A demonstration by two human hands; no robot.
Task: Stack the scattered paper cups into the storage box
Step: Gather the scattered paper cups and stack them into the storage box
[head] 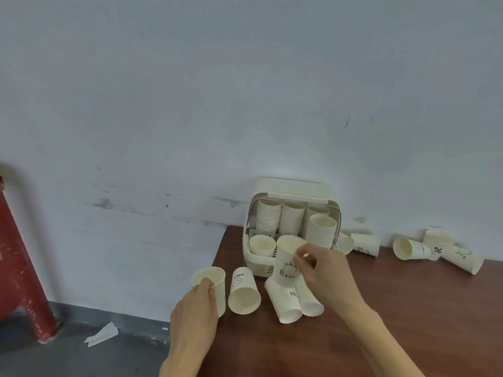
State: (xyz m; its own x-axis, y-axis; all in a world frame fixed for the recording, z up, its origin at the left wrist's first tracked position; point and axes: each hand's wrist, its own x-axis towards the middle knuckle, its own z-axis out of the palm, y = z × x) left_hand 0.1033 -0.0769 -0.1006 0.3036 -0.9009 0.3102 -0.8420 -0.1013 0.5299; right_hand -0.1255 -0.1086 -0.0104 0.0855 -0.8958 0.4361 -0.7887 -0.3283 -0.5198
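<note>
Your right hand [324, 270] is at centre frame, fingers and thumb curled round an upright cup [285, 263], pinching it near the rim. It is blurred, and it sits right in front of the box [292, 186], just above the front wall. Your left hand [200, 306] is lower left of centre, fingers wrapped round another upright cup [211, 281] at the table's [408, 308] left edge, thumb hooked over the rim.

The box stands open against the wall [190, 91], lid tipped back. Inside, tall stacks [292, 217] fill the rear and right, and a short stack [262, 244] sits at front left.

Just right of your left hand a cup lies on its side [243, 292], mouth toward you. Two more lie side by side [294, 303] below your right hand, mouths toward you as well. Right of the box, two cups [362, 243] lie tipped near the wall. Further out, at the right edge of the frame, a cluster of several cups [441, 250] lies tumbled together, touching.

Lower left of the frame, a red stool leg [24, 268] stands on the floor, with a scrap of paper [102, 334] beside it.
</note>
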